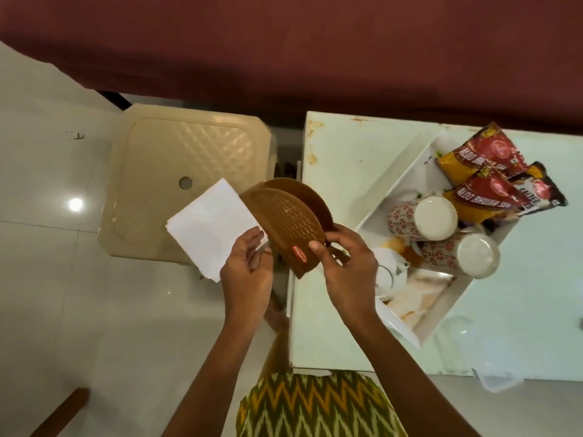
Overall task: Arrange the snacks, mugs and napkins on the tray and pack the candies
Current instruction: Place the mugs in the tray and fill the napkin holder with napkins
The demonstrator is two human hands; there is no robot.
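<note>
Centre frame, the right hand (342, 263) pinches the brown napkin holder (285, 220) steady while the left hand's (247, 268) fingers grip the white napkins (209, 227), apparently for slotting them between its plates before it joins the tray (400, 171).

Your two bare forearms are reaching up from the bottom of the view and converging toward the centre. Your left hand (247, 263) is turned palm inward, fingers curled and thumb pressing against what it is pinching. Your right hand (345, 263) is arching knuckles-up just beside it, thumb stretched to the left, fingers bent down in a clasp.
</note>
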